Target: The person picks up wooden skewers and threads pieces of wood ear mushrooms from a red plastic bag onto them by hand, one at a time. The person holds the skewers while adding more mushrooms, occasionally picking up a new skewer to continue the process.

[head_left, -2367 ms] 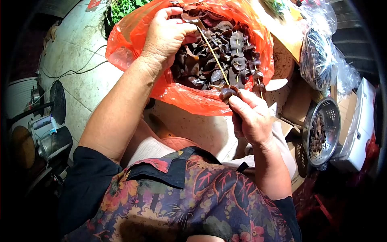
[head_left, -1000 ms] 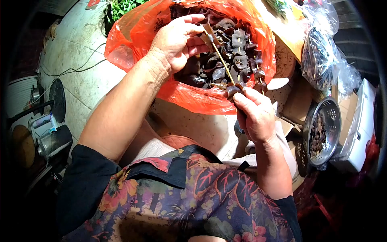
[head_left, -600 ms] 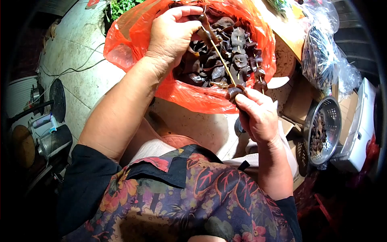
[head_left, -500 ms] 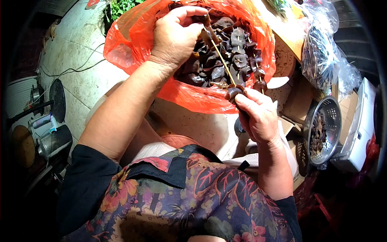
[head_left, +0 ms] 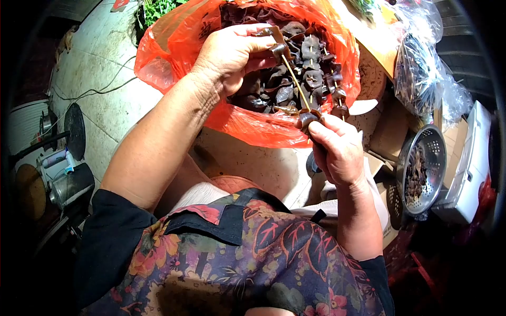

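My left hand is closed on a dark brown piece of wood ear mushroom at the upper end of a thin bamboo skewer. Lower down, my right hand pinches the skewer's near end, where more folded mushroom pieces sit. A bare length of the stick shows between the two hands. Beneath them, an open red plastic bag holds a heap of the same mushrooms, and several loaded skewers lie on top at the right.
A metal colander with dark pieces stands at the right, beside a white box. Clear plastic bags with thin sticks lie at the upper right. Green leaves are at the top left; a cable crosses the floor.
My left hand has shifted slightly down, its fingers drawn in lower around the mushroom at the skewer's upper end. My right hand has stayed almost still.
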Demonstrator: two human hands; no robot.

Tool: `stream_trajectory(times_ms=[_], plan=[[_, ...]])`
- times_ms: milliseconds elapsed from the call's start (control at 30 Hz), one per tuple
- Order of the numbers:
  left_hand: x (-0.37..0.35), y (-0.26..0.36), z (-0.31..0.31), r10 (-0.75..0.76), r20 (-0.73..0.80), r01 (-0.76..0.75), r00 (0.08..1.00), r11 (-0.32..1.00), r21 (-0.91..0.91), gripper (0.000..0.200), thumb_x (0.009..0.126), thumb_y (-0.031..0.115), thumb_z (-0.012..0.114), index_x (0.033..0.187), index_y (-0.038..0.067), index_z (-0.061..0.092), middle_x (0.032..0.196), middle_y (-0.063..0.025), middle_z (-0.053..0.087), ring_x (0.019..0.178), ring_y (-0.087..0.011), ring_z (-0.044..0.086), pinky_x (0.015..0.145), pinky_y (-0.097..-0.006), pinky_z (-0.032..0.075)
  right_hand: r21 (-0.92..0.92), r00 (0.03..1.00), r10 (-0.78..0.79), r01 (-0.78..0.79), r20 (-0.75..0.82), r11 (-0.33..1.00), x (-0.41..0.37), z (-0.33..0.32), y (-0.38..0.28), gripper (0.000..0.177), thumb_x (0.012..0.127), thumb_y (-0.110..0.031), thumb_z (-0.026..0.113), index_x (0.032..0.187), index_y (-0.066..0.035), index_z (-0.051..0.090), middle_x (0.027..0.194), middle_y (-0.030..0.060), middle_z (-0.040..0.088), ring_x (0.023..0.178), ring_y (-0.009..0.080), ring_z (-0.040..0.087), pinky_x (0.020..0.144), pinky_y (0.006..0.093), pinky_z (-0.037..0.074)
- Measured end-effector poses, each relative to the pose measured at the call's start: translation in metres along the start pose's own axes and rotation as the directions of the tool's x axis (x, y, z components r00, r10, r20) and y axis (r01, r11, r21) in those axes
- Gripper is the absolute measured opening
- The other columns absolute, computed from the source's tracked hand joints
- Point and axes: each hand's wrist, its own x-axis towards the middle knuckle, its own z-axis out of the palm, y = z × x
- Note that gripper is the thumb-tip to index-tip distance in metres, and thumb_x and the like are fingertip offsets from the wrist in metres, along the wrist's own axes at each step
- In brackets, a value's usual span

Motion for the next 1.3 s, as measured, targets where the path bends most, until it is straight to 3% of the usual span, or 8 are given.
stream_trajectory(times_ms=[167,233,267,433,767,867,1100,1300], plan=[[-0.005,-0.009,0.006,-0.074,0.064,0.075,0.995,0.997,-0.004,0.022,0.085,0.008,0.059,0.106,0.003,0.060,0.096,-0.0037,0.065,0.086,-0.0131,0.062,0.077,-0.0279,0.052,0.059,0.999,-0.047,0.048,-0.026,0.997,0.005,0.005,0.002,0.018,0.088,-0.018,0.054,0.090,-0.003,0.063,0.055,-0.0048,0.048,0.040,0.0026,0.040,0.037,0.0179,0.029],[-0.003,-0.010,0.005,-0.011,0.096,0.018,0.995,0.998,-0.063,0.022,0.084,0.009,0.059,0.106,0.004,0.059,0.097,-0.0045,0.064,0.087,-0.0151,0.062,0.079,-0.0322,0.052,0.066,0.997,-0.060,0.062,-0.040,0.996,0.005,0.006,0.001,0.018,0.088,-0.017,0.054,0.092,-0.003,0.064,0.056,-0.0050,0.048,0.040,0.0025,0.039,0.037,0.0177,0.029],[-0.004,-0.009,0.006,-0.031,0.009,0.032,0.999,0.993,-0.116,0.027,0.084,0.009,0.057,0.111,0.005,0.055,0.098,-0.0079,0.063,0.088,-0.0184,0.062,0.081,-0.0371,0.051,0.075,0.998,-0.056,0.058,-0.028,0.996,0.005,0.005,0.000,0.018,0.088,-0.017,0.054,0.094,-0.002,0.064,0.056,-0.0051,0.048,0.040,0.0025,0.039,0.037,0.0174,0.028],[0.006,-0.004,-0.007,-0.098,0.035,0.104,0.995,0.931,-0.349,0.038,0.084,0.004,0.051,0.121,0.005,0.046,0.099,-0.0140,0.061,0.090,-0.0215,0.061,0.081,-0.0376,0.051,0.110,0.999,-0.037,0.039,-0.017,0.993,0.002,0.007,0.002,0.018,0.088,-0.015,0.054,0.095,-0.002,0.064,0.057,-0.0051,0.048,0.040,0.0022,0.039,0.037,0.0170,0.028],[0.009,-0.003,-0.004,0.063,-0.195,-0.088,0.979,0.988,-0.124,0.029,0.082,0.003,0.057,0.111,0.002,0.055,0.094,-0.0083,0.063,0.084,-0.0138,0.061,0.074,-0.0284,0.052,0.164,1.000,-0.030,0.028,0.005,0.986,0.002,0.006,0.004,0.018,0.088,-0.016,0.054,0.096,-0.002,0.063,0.059,-0.0054,0.049,0.041,0.0014,0.039,0.037,0.0163,0.028],[0.008,-0.004,0.000,0.233,-0.257,-0.247,0.938,0.969,-0.024,0.025,0.081,-0.002,0.058,0.106,-0.001,0.058,0.090,-0.0082,0.064,0.074,-0.0145,0.063,0.069,-0.0244,0.053,0.156,0.999,-0.036,0.034,0.005,0.987,0.003,0.005,0.004,0.018,0.088,-0.016,0.054,0.096,-0.002,0.063,0.059,-0.0054,0.049,0.041,0.0015,0.039,0.037,0.0164,0.028],[0.009,-0.016,0.006,0.495,-0.231,-0.445,0.838,0.864,0.237,0.028,0.080,0.000,0.062,0.108,-0.001,0.059,0.093,-0.0062,0.063,0.079,-0.0112,0.061,0.071,-0.0220,0.050,0.112,0.999,-0.047,0.050,-0.024,0.992,0.002,0.012,0.004,0.018,0.089,-0.017,0.055,0.095,-0.002,0.062,0.058,-0.0051,0.049,0.041,0.0023,0.039,0.037,0.0180,0.028],[0.006,-0.020,0.014,0.409,-0.260,-0.377,0.874,0.911,0.167,0.036,0.080,0.001,0.063,0.115,0.000,0.055,0.096,-0.0054,0.063,0.084,-0.0117,0.060,0.074,-0.0246,0.049,0.036,0.992,-0.113,0.115,-0.055,0.993,0.003,0.014,0.009,0.018,0.089,-0.018,0.055,0.095,-0.002,0.062,0.057,-0.0046,0.048,0.041,0.0021,0.038,0.037,0.0182,0.029]])
